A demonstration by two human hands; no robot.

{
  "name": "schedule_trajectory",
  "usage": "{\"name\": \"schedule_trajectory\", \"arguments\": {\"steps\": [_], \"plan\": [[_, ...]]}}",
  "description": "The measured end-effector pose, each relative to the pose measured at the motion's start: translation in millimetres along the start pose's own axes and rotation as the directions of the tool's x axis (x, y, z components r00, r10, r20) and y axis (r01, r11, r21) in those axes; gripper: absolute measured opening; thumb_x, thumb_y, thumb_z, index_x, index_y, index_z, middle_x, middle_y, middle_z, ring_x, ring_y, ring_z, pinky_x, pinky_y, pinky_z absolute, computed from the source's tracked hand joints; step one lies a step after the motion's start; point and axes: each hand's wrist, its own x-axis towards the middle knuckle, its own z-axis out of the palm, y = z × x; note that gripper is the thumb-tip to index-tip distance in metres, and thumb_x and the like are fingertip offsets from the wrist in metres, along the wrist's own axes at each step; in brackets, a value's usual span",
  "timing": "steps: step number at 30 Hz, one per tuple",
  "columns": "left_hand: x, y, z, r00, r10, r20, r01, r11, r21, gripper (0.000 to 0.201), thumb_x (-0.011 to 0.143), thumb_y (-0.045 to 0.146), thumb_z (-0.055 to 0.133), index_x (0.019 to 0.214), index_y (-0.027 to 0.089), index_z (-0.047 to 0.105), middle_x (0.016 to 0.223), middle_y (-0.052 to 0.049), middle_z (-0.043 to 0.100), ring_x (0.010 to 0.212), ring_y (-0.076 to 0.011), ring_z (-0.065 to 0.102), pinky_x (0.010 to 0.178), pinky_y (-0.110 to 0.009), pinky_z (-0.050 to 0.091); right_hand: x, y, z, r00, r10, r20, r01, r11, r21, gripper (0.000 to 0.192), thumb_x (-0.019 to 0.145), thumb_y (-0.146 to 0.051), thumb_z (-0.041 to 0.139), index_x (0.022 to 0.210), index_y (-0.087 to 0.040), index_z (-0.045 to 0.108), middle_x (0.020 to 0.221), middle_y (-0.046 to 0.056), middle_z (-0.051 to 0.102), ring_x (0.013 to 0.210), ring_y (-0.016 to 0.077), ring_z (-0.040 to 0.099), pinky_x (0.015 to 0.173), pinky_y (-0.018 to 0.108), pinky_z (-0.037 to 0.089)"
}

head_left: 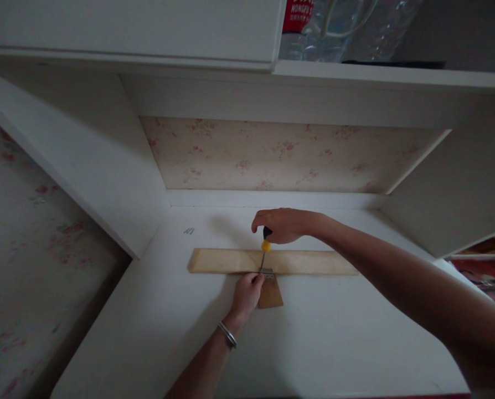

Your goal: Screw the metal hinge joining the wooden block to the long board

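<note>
1. Overhead, the shelf (388,75) carries clear plastic bottles (334,27); their contents cannot be made out.
2. The wooden strip (305,262) lies on the white desk (334,343) near its back edge, long axis left to right.
3. The screwdriver (264,252) stands nearly upright, tip down on the metal hinge (267,272).
4. The right hand (283,224) is closed around the screwdriver handle.
5. The left hand (246,293), fingers curled, presses the small wooden piece (272,293) at the hinge.

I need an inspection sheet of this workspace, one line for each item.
Surface: white desk top, bare in front.
Job's things: screwdriver upright on a small metal hinge joining a long wooden board and a small wooden piece.
Clutter: small screws at rear left.
Grippers: right hand grips the screwdriver; left hand steadies the hinge.
Cables: nothing seen.
Surroundings: floral back panel; plastic bottles on the shelf above.
</note>
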Motion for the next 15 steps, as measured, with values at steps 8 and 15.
{"name": "schedule_trajectory", "arguments": {"steps": [8,15], "plan": [[2,-3,-0.5,1.000,0.012,-0.001,-0.012,1.000,0.009,0.036,0.086,0.041,0.044,0.066,0.015,0.060,0.060,0.000,0.055,0.057,-0.0134,0.048,0.052,-0.025,0.027,3,-6,-3,0.970,0.243,0.001,-0.242,0.970,-0.034,0.035,0.085,-0.040,0.043,0.108,-0.021,0.062,0.092,0.010,0.068,0.083,0.0242,0.063,0.065,0.032,0.042],[0,-2,-0.7,1.000,-0.009,0.009,0.009,1.000,0.013,0.035,0.086,0.040,0.045,0.068,0.015,0.060,0.060,0.000,0.054,0.055,-0.0128,0.046,0.052,-0.025,0.027,-1,-11,-4,0.986,0.164,0.011,-0.163,0.986,-0.025,0.044,0.078,-0.049,0.054,0.112,-0.022,0.059,0.107,0.010,0.064,0.091,0.0255,0.060,0.069,0.032,0.043]]}}
